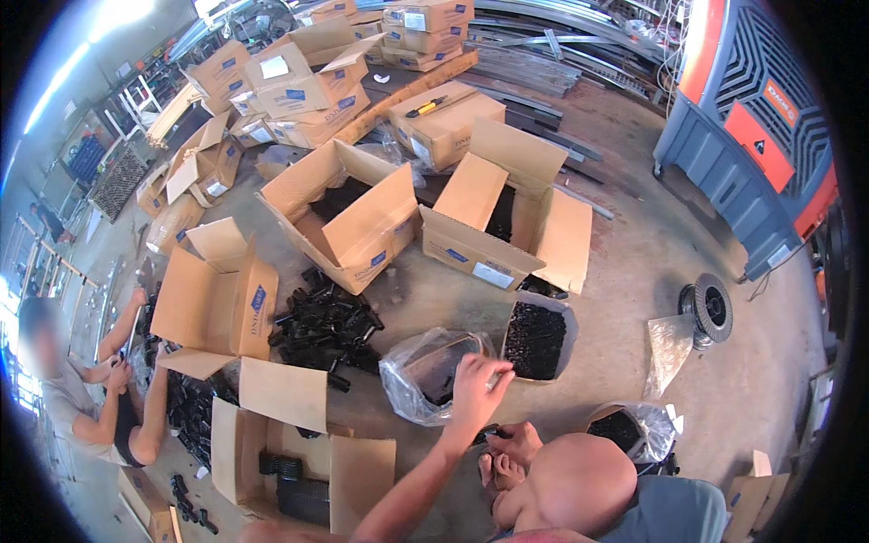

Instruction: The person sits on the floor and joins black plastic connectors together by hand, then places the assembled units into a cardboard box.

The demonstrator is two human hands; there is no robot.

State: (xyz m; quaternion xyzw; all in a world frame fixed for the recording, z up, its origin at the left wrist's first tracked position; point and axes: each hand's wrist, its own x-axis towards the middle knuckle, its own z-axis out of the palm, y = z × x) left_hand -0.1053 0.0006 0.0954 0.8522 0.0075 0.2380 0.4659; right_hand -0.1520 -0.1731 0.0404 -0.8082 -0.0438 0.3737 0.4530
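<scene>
I record the largest item first: the machine (724, 204), grey and orange, standing well beyond both grips, ahead and to the right. A co-worker (77, 398) is well apart from the grips, far to the left. I find two open cartons ahead of the left grip, the left carton (337, 242) and the right carton (462, 246), each with dark contents. The near carton (233, 452), left of both grips, has its flaps spread and contains black pieces. The heap (326, 319) of black fittings lies on the floor (625, 299), ahead and to the left of the left grip.

The lined box (569, 337), filled with small black bits (536, 342), stands just beyond the left grip's fingertips, slightly to the right. The clear bag (401, 391) is just left of that grip. The spool (714, 308) stands well to the right of both.

My left grip (476, 391) has thumb and fingers drawn together; I cannot tell whether anything is pinched there. My right grip (519, 443), low beside the bare knee (584, 484), is closed on a black part (486, 435). That part, the smallest item logged, protrudes from its left side.
</scene>
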